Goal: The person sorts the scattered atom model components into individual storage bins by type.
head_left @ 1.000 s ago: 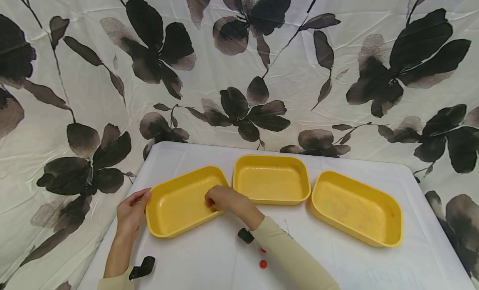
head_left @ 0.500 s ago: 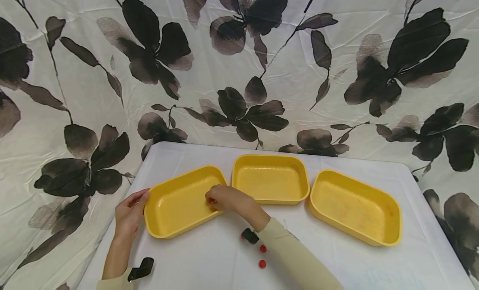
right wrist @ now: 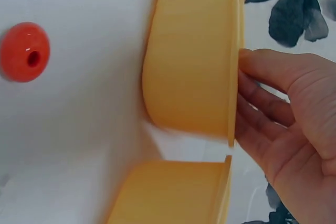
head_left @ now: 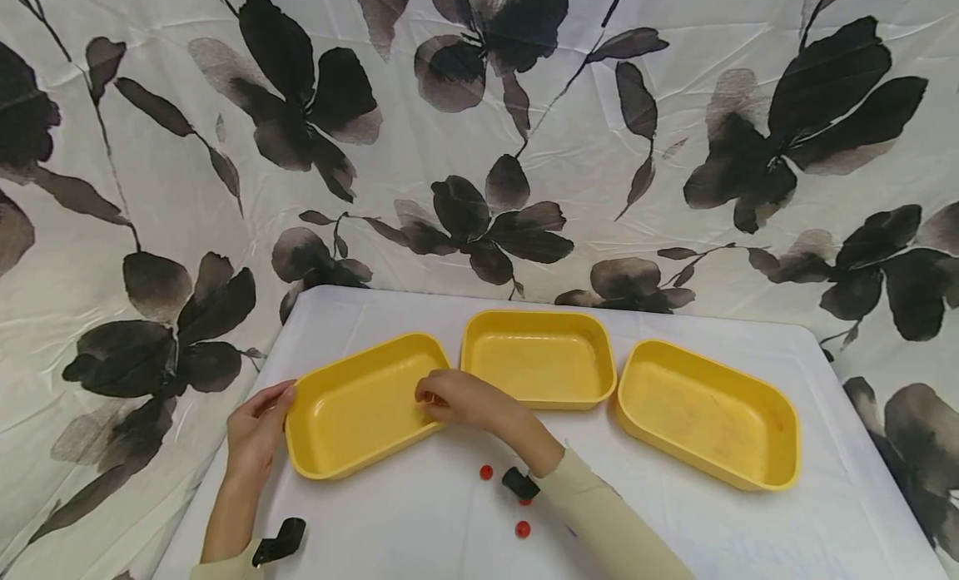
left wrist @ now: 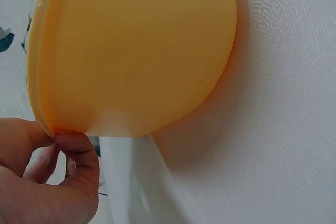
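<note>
Pale beige sleeves (head_left: 618, 526); black wrist cameras (head_left: 280, 542).

Before me, a creased whitish cloth (head_left: 419, 147) printed with large black-and-grey flowers (head_left: 275, 47) and leaves (head_left: 153, 106) rises behind a white-covered table (head_left: 375, 526), in soft, even light.

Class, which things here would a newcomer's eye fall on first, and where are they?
Probably the three yellow trays, side by side across the white table, the left hand pinching the leftmost one's rim. Next come the red beads, lying nearer the table's front. Behind, a pale cloth with large dark flowers fills the upper view.
</note>
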Available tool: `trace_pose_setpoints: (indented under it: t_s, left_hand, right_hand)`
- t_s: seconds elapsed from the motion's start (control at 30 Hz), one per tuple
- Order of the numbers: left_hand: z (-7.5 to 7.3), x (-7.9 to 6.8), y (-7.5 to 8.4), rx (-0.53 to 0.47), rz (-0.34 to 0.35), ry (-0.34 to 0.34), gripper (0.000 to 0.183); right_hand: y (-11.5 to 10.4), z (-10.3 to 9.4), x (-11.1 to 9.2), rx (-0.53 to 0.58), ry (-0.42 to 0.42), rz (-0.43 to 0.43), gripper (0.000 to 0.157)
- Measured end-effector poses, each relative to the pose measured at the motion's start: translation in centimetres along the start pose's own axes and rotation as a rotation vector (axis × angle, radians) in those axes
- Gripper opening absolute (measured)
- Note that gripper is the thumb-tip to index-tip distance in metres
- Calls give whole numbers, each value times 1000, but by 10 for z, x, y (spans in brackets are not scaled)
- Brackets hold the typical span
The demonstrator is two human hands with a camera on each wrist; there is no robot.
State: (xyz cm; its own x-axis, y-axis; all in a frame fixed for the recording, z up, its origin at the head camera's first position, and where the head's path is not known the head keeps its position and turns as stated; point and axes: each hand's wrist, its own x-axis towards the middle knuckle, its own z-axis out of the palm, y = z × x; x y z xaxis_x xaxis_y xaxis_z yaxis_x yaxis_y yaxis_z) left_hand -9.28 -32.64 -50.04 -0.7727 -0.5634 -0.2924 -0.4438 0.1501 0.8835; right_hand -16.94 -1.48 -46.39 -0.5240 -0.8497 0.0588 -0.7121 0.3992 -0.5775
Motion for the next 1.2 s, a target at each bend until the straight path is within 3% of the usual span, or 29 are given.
trace_pose_setpoints:
  t_s: [0.53,0.97,1.2]
  left_hand:
    - [-1,-1,-1,-24,-5,-11,48]
    - [1,-1,3,-22,-34,-3,48]
    - [0,0,3,-3,-31,-9,48]
  right_hand:
    - [0,-1,-42,43,185,-2,15]
    - [4,6,-78,89,208,65,15]
    - [6,9,-96,127,159,98,17]
